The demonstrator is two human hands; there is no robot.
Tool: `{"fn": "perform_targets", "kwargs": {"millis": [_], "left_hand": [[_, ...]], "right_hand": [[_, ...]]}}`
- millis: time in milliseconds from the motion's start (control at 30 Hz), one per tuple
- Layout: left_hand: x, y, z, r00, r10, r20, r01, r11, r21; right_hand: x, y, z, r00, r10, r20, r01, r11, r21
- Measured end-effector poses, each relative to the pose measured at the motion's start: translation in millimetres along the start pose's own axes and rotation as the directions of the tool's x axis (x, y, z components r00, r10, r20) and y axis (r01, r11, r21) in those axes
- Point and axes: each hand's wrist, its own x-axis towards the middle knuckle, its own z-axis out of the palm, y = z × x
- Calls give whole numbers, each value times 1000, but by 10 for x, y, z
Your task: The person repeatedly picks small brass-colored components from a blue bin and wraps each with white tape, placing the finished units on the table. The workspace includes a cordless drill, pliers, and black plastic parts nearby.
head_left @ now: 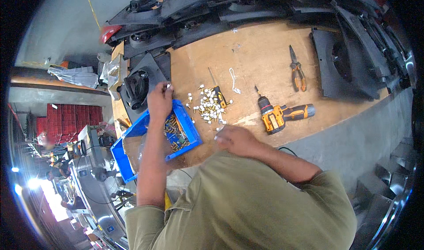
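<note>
Wooden table [265, 51] carries everything. Blue bin [194, 134] sits at its near left, tilted in plan, loose brass-coloured hardware [173, 128] inside. Black panel [141, 75] with a round housing lies beyond the bin, at left. Drill [274, 118] lies to the right of the right hand [237, 140], bit pointing away and left. Pliers [297, 73] farther out, jaws away from the person. Heap of white-and-brass pieces [210, 108] is mid-table: ahead and a bit left of the right hand, directly right of the left hand [160, 102]. Right hand is nearer to the heap's near edge; only a few strays spread toward the left. Screwdriver [219, 96] rests against the heap, long axis running away and slightly left, handle end toward the person. Right hand: fingers curled, grip can't be told. Left hand: over the bin's far edge, fingertips bunched, small white spot there, piece or nail, can't tell.
</note>
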Motion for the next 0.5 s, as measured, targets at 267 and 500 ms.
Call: {"fn": "perform_targets", "kwargs": {"millis": [267,500], "left_hand": [[-242,208,717,856,217,469,-225,974,-40],[-426,-694,-51,908,-103,405,55,990,128]], "right_hand": [[-143,523,-139,975,161,-152,-138,978,154],[-230,548,-190,944,280,-177,-254,955,155]]}}
